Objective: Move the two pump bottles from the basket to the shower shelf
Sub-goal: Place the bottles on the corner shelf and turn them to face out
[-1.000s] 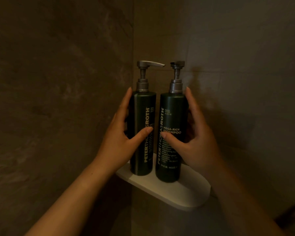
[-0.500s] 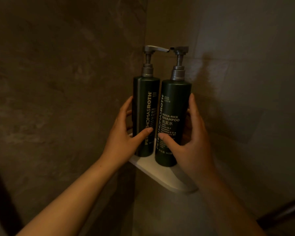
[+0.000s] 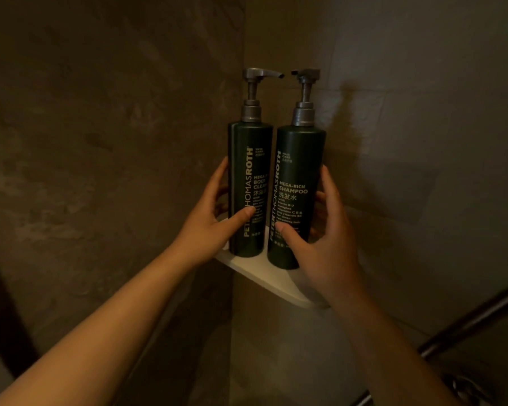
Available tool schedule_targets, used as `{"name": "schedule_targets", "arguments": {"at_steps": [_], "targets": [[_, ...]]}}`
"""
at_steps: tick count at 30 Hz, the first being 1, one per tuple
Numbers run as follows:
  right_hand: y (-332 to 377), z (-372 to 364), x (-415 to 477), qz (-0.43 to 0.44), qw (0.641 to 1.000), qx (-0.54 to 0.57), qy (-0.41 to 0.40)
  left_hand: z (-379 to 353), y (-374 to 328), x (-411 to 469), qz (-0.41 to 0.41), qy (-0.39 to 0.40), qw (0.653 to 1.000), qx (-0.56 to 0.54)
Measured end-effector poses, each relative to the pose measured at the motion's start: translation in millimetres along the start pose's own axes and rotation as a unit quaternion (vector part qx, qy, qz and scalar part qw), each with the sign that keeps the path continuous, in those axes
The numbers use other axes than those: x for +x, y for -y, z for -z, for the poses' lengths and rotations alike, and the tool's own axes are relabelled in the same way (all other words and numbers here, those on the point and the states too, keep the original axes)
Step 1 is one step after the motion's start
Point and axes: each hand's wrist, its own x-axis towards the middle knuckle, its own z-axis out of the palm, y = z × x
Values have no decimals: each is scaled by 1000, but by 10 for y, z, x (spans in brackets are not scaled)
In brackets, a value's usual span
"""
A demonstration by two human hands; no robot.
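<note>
both pump bottles, body cleanser [image 3: 248, 189] and shampoo [image 3: 298, 197], are standing upright, nearly touching, on the corner shower shelf [image 3: 276, 281]. the left hand [image 3: 208, 227] and right hand [image 3: 324, 244] are wrapping their lower bodies, having slid down from higher grips a second ago; placement is looking complete, with release remaining.

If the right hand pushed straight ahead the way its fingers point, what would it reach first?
Probably the grey tiled wall behind the dark green shampoo pump bottle, which the right hand already wraps; depth is unclear.

Two pump bottles [image 3: 249, 183] [image 3: 298, 197], one shelf [image 3: 276, 281], two hands [image 3: 206, 230] [image 3: 326, 244]
</note>
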Motion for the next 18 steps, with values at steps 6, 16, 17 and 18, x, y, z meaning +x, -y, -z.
{"name": "schedule_targets", "arguments": {"at_steps": [6,16,17,18], "targets": [[93,-148,-134,-51,996,-53,-53,-8,50,-28,-11,-13,1000,-5],[170,-343,-219,-78,984,-99,-128,-33,160,-73,-11,5,998,-58],[174,-351,-226,-79,983,-102,-131,-33,160,-76,-8,14,998,-67],[176,-357,-235,-78,982,-104,-134,-31,160,-80,-6,24,997,-76]]}}
